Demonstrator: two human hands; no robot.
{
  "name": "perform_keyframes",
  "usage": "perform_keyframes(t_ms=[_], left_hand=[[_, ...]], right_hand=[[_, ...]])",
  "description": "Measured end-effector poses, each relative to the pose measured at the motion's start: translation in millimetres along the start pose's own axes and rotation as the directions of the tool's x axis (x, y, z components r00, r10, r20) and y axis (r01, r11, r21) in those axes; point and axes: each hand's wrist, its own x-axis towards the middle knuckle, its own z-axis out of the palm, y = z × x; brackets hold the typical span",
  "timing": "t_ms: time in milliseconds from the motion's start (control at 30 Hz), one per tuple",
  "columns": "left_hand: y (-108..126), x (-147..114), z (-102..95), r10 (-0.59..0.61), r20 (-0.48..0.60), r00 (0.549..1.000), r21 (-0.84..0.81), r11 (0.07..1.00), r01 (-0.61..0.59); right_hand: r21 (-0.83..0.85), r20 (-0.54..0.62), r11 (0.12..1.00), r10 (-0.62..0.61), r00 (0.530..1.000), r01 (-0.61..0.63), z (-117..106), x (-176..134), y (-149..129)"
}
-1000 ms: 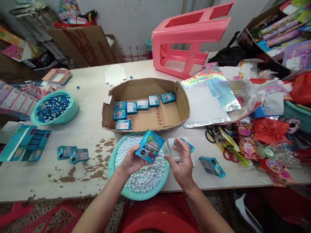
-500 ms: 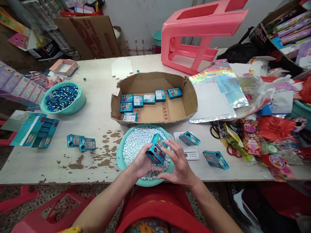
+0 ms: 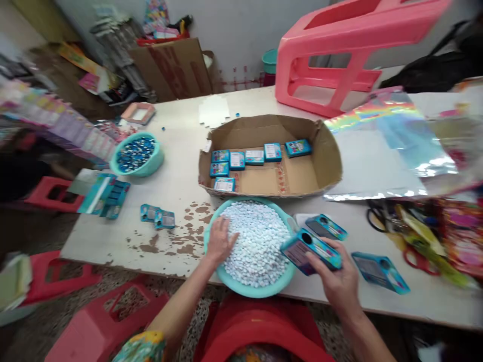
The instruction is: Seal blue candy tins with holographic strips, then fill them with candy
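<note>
My left hand [image 3: 221, 241] rests with its fingers apart on the left side of the small white candies [image 3: 256, 241], which fill a mint-green basin [image 3: 251, 290]. To the right of the basin, my right hand [image 3: 339, 279] grips a blue printed candy box [image 3: 311, 251], tilted above the table. Behind it, another blue box [image 3: 326, 226] lies by a white scale that is mostly hidden. A further blue box [image 3: 381, 271] is at the right of my right hand. Beyond the basin, a cut-down cardboard carton [image 3: 269, 190] holds several similar blue boxes [image 3: 237, 160].
A second mint basin [image 3: 153, 163] of blue and silver pieces stands at the left, with two blue boxes [image 3: 156, 216] nearer me. A pink stool [image 3: 339, 55] lies on the table at the back. Scissors [image 3: 420, 259] and shiny sheets [image 3: 392, 146] occupy the right side.
Both hands held the blue box over the basin. The left hand has let go and moved left onto the candies; the right hand has carried the box right. The view has turned left.
</note>
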Motion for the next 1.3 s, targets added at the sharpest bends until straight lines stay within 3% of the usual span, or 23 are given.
perform_keyframes(t_ms=[100, 233, 400, 500, 600, 667, 767, 867, 1000, 1167, 1300], left_hand=[[3.2, 3.2, 19.6, -0.102, -0.039, 0.994, 0.057, 0.993, 0.104], [29.1, 14.8, 39.8, -0.198, -0.041, 0.979, -0.151, 0.970, 0.190], [45.7, 26.5, 50.9, -0.342, -0.007, 0.940, -0.443, 0.843, 0.304], [49.5, 30.5, 45.0, -0.503, 0.101, 0.858, -0.640, 0.627, 0.443], [64.0, 30.8, 24.3, -0.533, 0.271, 0.802, -0.835, 0.283, 0.471], [80.3, 30.9, 4.2, -0.489, 0.349, 0.800, -0.890, 0.096, 0.447], [106.1, 33.5, -24.7, -0.361, 0.394, 0.845, -0.910, -0.026, 0.413], [126.4, 36.1, -39.2, -0.274, 0.331, 0.903, -0.942, -0.050, 0.331], [139.6, 36.2, -38.2, -0.321, 0.181, 0.930, -0.979, 0.033, 0.201], [144.8, 39.1, -33.0, -0.298, 0.110, 0.948, -0.980, 0.125, 0.153], [151.5, 42.5, -29.5, -0.307, 0.087, 0.948, -0.970, 0.191, 0.151]], right_hand=[[-0.075, -0.049, 0.989, 0.127, 0.991, -0.130, 3.4, -0.7, 6.0], [-0.138, -0.069, 0.947, 0.281, 0.957, -0.288, 18.8, -3.5, -0.5], [-0.206, 0.019, 0.943, 0.273, 0.962, -0.263, 31.6, -3.5, -11.8], [-0.239, 0.055, 0.949, 0.226, 0.973, -0.207, 35.0, -1.3, -10.2], [-0.215, 0.070, 0.969, 0.138, 0.988, -0.120, 37.3, -1.4, -10.0], [-0.179, 0.100, 0.984, 0.036, 0.994, -0.018, 39.8, -2.3, -11.4], [-0.113, 0.177, 0.981, -0.138, 0.974, 0.160, 47.9, -2.4, -14.5], [-0.079, 0.226, 0.951, -0.276, 0.934, 0.300, 59.1, -2.3, -20.3], [-0.092, 0.304, 0.901, -0.379, 0.874, 0.423, 68.0, -4.7, -32.0], [-0.132, 0.195, 0.917, -0.348, 0.917, 0.376, 66.5, -4.2, -38.4], [-0.128, 0.211, 0.926, -0.324, 0.922, 0.355, 63.9, 0.6, -37.1]])
